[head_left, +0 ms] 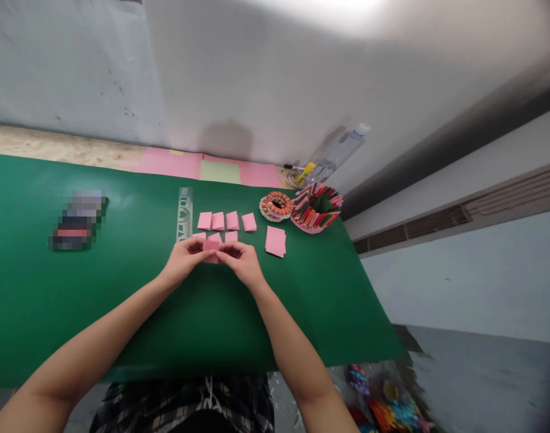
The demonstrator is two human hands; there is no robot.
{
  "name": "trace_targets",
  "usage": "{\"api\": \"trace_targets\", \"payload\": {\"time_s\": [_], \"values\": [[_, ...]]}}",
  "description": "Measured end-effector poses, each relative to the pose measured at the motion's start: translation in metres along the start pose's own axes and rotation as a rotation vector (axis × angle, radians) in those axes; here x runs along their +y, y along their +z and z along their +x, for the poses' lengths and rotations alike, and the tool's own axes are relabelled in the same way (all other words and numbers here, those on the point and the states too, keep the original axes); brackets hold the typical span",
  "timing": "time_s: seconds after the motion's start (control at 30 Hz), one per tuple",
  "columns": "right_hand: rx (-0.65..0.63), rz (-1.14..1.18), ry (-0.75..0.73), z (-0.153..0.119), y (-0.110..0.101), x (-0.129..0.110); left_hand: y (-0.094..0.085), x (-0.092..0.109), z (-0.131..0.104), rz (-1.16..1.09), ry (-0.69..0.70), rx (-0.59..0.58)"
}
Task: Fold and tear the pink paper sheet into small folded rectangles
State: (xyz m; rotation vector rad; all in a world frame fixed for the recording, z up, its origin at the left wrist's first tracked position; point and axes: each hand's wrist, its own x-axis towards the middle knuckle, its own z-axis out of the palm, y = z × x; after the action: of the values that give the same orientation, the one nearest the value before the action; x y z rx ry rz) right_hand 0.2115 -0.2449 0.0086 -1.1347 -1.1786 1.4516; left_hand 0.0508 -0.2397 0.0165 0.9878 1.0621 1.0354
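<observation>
Between my two hands is a small pink paper piece (pixel 210 246), pinched at both sides just above the green table (pixel 135 325). The fingers of my left hand (pixel 187 257) close on its left edge, with the thumb in front. My right hand (pixel 241 260) grips the right edge in the same way. Behind them lie several folded pink papers (pixel 232 221) in two rows, the nearer row partly hidden by my hands. To the right sits a small stack of pink paper (pixel 275 242). A clear plastic ruler (pixel 185 211) with cut-out shapes lies left of the rows.
At the back right stand a ring of folded paper (pixel 276 205) and a round folded-paper piece (pixel 318 207). Behind them are a yellow glue stick (pixel 307 171) and a clear bottle (pixel 342 150). Pink sheets (pixel 171 162) line the back edge. A blurred-out object (pixel 79 221) lies far left.
</observation>
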Motion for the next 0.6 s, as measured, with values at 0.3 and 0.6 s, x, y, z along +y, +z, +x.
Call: {"api": "trace_targets", "payload": {"time_s": [0.3,0.6], "values": [[0.021,-0.01,0.003,0.0018,-0.004,-0.0029,-0.0004,0.0066,0.0008,-0.008,0.039,-0.01],[0.037,-0.019,0.002,0.001,-0.0069,-0.0062,-0.0032,0.0081,0.0004,0.007,-0.001,0.024]]}}
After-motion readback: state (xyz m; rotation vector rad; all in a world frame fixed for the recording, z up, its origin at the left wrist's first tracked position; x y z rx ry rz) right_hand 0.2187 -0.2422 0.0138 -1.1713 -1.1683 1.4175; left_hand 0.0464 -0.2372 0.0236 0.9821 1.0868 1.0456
